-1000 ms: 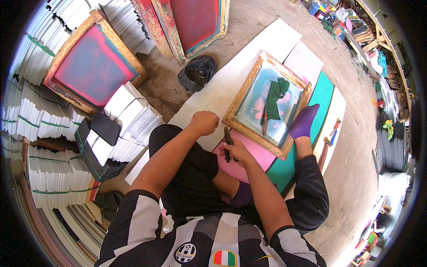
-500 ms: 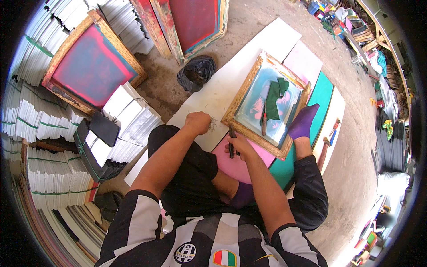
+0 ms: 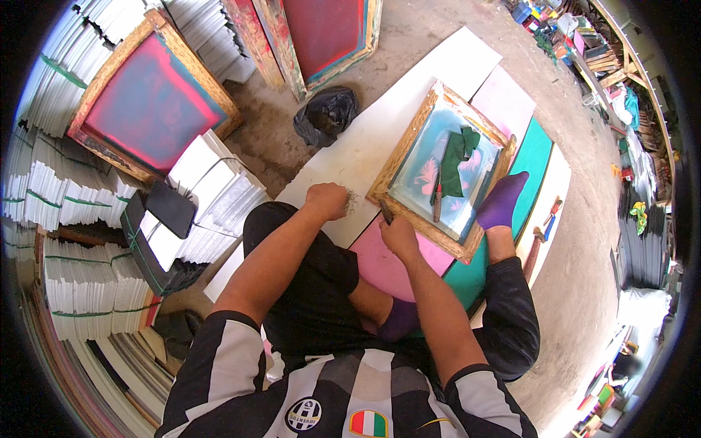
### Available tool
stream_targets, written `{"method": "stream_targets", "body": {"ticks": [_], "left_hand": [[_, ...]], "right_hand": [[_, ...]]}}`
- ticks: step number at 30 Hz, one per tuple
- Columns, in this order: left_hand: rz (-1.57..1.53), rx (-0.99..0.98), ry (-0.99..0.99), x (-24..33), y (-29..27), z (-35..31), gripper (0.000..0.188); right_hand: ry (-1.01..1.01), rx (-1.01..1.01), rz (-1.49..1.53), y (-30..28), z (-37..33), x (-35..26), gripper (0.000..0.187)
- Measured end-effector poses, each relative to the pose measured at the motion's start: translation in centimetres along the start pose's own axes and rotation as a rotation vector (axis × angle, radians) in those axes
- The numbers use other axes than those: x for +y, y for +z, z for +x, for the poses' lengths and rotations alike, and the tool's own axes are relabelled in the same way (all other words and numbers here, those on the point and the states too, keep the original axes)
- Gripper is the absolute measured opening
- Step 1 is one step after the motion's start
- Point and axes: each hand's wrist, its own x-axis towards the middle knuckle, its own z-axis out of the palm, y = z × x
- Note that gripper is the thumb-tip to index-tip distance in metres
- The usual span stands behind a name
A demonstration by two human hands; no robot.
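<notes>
My left hand [image 3: 328,201] is closed in a fist, resting over the white sheet [image 3: 314,175] by my knee. What it holds, if anything, is hidden. Beside its knuckles lies a scatter of thin dark bits [image 3: 352,198]. In my right hand [image 3: 399,235] is a dark hand tool [image 3: 386,212], its end poking out past the fingers near the frame's corner. The wooden screen-printing frame [image 3: 416,228] lies just beyond that hand, with blue mesh and pale leaf-like shapes. On the mesh are a dark green cloth [image 3: 453,164] and a slim tool with a reddish handle [image 3: 437,206].
Pink [image 3: 365,255] and green [image 3: 537,150] sheets lie under the frame, near my purple-socked foot [image 3: 504,198]. A hammer [image 3: 534,248] and several small tools lie at right. A black bag [image 3: 326,117], paper stacks [image 3: 212,197] and more screen frames [image 3: 153,98] stand at left.
My right hand has turned and closed further around the dark tool, so less of it shows. My left hand stays in place. The whole view has shifted slightly.
</notes>
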Motion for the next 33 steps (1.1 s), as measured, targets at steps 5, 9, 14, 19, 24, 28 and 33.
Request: {"method": "stream_targets", "body": {"ticks": [5, 9, 14, 19, 24, 28, 33], "left_hand": [[-0.004, -0.011, 0.015, 0.1, -0.2, -0.3, 0.034], [-0.032, -0.018, 0.106, 0.5, -0.9, -0.3, 0.035], [-0.197, 0.134, 0.334, 0.6, 0.6, 0.6, 0.027], [-0.062, 0.112, 0.303, 1.6, -0.7, -0.7, 0.022], [-0.042, 0.139, 0.329, 1.2, 0.1, -0.1, 0.021], [0.094, 0.056, 0.146, 1.6, -0.3, -0.4, 0.022], [0.140, -0.014, 0.080, 0.1, 1.3, 0.4, 0.026]], "right_hand": [[0.026, 0.008, 0.102, 0.5, -1.1, -0.3, 0.040], [-0.031, 0.056, 0.139, 1.6, -1.4, 1.1, 0.035], [-0.073, -0.082, 0.283, 3.8, -2.4, 2.2, 0.027], [-0.036, -0.196, 0.410, 1.8, -4.1, -1.3, 0.024], [0.055, -0.386, 0.650, 2.3, -3.0, 1.0, 0.029], [0.238, -0.408, 0.812, 0.1, -2.9, 1.8, 0.034], [0.246, -0.393, 0.761, -1.9, -2.1, 2.4, 0.040]]}}
